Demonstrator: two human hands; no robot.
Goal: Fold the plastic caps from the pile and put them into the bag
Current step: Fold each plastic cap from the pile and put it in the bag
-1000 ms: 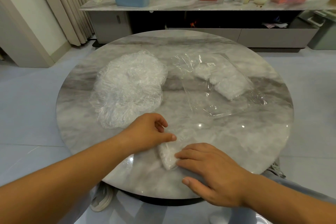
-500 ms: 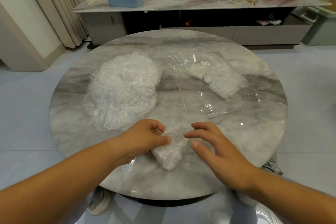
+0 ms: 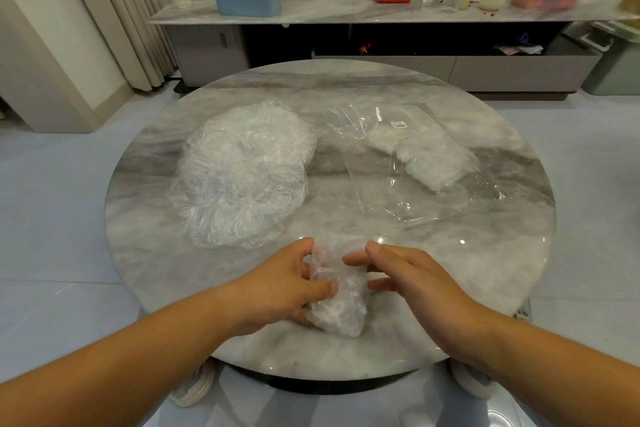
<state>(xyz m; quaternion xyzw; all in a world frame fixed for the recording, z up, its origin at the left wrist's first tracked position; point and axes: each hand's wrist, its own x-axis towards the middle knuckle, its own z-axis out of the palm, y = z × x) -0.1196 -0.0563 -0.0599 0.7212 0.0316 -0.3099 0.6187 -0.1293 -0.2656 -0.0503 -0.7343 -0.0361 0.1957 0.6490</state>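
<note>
- The left hand (image 3: 277, 284) grips a half-folded plastic cap (image 3: 341, 308) near the worktop's (image 3: 467, 253) front edge, with its fingers curled round it.
- The right hand (image 3: 412, 277) is open, its straight fingers just reaching the cap's other side.
- The thin film looks springy, so the fold may pop open if the grip eases.
- The bag (image 3: 381, 191) lies flat on the right, well apart from the hands, and its limp mouth could collapse during insertion.
- The pile (image 3: 242, 173) sits near, where a passing forearm could drag loose caps.

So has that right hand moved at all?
Yes. The right hand lay flat on the folded cap; now it is at the cap's right side, farther from the table's near edge.
</note>
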